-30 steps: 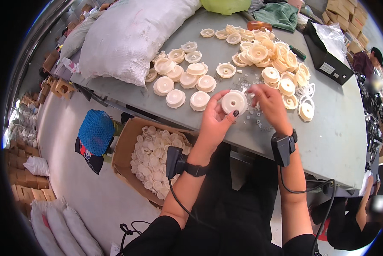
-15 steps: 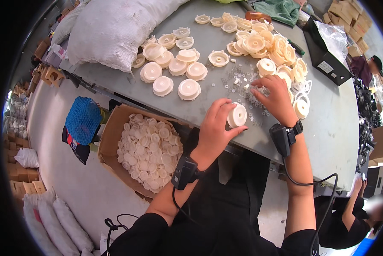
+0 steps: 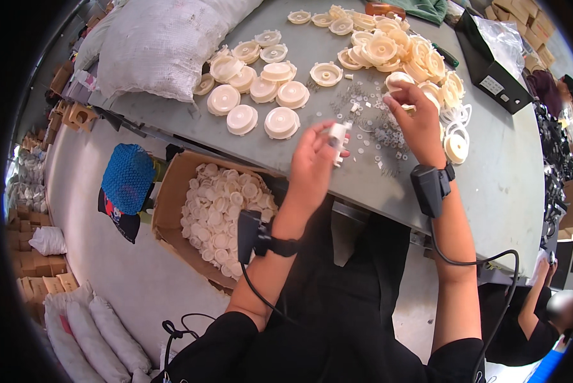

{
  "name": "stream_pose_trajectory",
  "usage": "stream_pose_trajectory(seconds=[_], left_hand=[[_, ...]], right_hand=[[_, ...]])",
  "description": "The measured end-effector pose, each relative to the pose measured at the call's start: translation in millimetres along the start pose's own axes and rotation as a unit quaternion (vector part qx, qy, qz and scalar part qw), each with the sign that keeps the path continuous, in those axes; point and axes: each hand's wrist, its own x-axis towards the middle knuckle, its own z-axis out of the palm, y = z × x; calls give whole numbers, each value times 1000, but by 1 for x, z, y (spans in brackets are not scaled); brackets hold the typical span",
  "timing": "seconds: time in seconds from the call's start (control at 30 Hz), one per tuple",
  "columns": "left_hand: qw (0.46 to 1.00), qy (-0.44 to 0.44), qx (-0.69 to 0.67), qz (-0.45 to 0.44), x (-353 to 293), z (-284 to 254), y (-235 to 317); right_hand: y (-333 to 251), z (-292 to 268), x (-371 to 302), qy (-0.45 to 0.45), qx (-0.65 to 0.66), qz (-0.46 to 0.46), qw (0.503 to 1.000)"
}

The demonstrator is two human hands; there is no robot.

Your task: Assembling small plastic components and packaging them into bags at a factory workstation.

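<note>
My left hand (image 3: 313,159) grips a white round plastic part (image 3: 339,142) by its rim, tilted nearly edge-on and somewhat blurred, just above the table's near edge. My right hand (image 3: 420,121) hovers to the right of the scattered small parts (image 3: 388,135), thumb and forefinger brought together. Whatever sits in that pinch is too small to make out. Beyond it lies a heap of cream round plastic parts (image 3: 381,50). Several white round parts (image 3: 282,122) rest on the table to the left, bosses or flat faces up.
A stuffed white sack (image 3: 149,54) lies at the table's far left. Below the edge stands a cardboard box (image 3: 171,198) full of small white caps. At the right are a black box (image 3: 490,70) and white rings (image 3: 457,115). Another person (image 3: 522,319) sits at lower right.
My left hand has turned the white part from facing up to edge-on and lifted it slightly left. My right hand has risen away from the small parts, its fingers closing.
</note>
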Motion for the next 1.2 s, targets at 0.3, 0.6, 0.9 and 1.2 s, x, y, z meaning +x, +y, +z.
stream_pose_trajectory(seconds=[0.3,0.6,0.9,1.2], left_hand=[[942,27,-309,-127,16,-24,0],[935,13,-328,-132,18,-26,0],[939,16,-319,-127,16,-23,1],[950,-9,-285,-125,17,-18,1]], right_hand=[[-9,9,-11,-54,54,43,996],[-21,30,-10,-191,-224,-131,947],[-37,31,-14,-151,22,-16,988],[-39,41,-28,-215,175,-8,961]])
